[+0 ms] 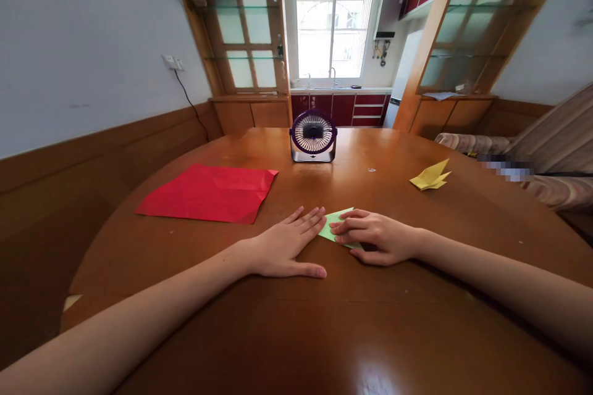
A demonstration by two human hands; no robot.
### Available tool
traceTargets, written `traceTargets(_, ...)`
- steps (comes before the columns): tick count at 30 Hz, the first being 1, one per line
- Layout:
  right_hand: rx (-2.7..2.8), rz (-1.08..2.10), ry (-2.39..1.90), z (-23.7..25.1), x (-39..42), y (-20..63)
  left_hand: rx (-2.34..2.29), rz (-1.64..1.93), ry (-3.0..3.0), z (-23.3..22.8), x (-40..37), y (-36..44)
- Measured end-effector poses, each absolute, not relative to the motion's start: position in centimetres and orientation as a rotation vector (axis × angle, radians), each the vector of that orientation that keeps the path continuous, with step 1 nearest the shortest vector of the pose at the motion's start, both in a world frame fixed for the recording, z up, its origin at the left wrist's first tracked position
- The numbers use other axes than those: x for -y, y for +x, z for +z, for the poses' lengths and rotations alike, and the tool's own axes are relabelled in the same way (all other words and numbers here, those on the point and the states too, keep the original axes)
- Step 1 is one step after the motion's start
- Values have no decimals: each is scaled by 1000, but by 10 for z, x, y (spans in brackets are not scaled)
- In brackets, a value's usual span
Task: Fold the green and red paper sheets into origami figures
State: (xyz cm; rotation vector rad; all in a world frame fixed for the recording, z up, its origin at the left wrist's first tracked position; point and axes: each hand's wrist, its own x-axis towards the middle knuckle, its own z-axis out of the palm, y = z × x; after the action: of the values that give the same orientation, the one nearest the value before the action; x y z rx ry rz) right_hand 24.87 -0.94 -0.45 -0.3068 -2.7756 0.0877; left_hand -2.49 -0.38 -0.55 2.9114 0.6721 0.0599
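Note:
A folded piece of light green paper (pixel 327 231) lies flat on the brown table between my two hands. My left hand (pixel 290 244) rests palm down with its fingers stretched out, and their tips touch the paper's left edge. From the right, my right hand (pixel 377 237) lies over the paper with bent fingers pressing on its top. Its thumb is apart from the fingers, near the paper's lower right corner. Part of the green paper is hidden under the right hand.
A red sheet (pixel 208 194) lies to the left on the table (pixel 278 345). A small purple desk fan (pixel 313 133) stands at the back middle. At the right is a folded yellow paper figure (pixel 430 176). Beyond the table's right edge is a striped sofa (pixel 563 129).

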Motion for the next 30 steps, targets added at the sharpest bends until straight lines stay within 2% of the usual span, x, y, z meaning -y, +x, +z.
traceTargets(18,2677,48,-263,-12,4,252,-754,144,3085,2,12,-14)
traceTargets(30,2656,102,-295,-12,3,255,-825,109,2914,4,-1,-37)
